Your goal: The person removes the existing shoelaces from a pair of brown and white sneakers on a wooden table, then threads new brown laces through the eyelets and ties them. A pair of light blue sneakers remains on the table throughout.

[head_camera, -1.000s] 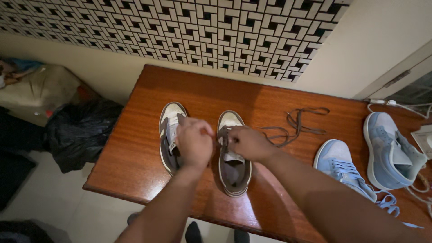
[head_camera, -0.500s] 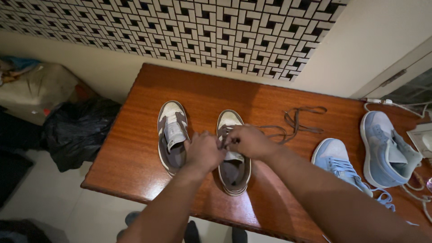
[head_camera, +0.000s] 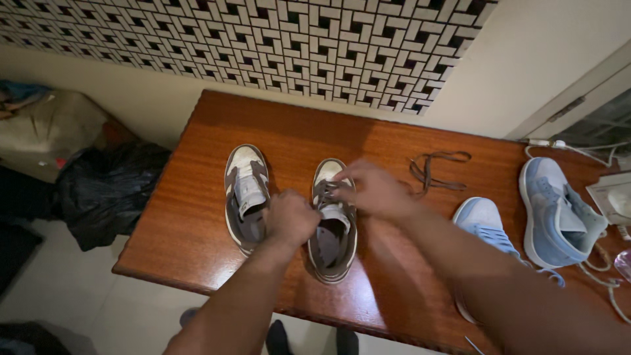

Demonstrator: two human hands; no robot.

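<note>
Right fingers: the right hand (head_camera: 374, 190) pinches together at the lace eyelets of the brown-and-cream sneaker (head_camera: 333, 220), centre frame, apparently on a dark lace end; blur hides the exact grip.
Left fingers: the left hand (head_camera: 292, 217) is curled closed against that sneaker's left collar, steadying it.
Held shoe: toe pointing to the upper frame, tongue pulled up, suede-like brown panels, pale rubber sole.
Its twin: a second brown sneaker (head_camera: 244, 197) lies just left, unlaced, close beside but apart.
Loose lace (head_camera: 435, 172): flat brown cord, looped right of the right hand.
Blue pair: one light-blue sneaker (head_camera: 488, 223) under the right forearm, another blue sneaker (head_camera: 557, 210) at right edge.
Table (head_camera: 197, 197): glossy reddish wood, bare strip along left and near edges.
Beyond the left edge: black plastic bag (head_camera: 108, 190) on pale floor.
</note>
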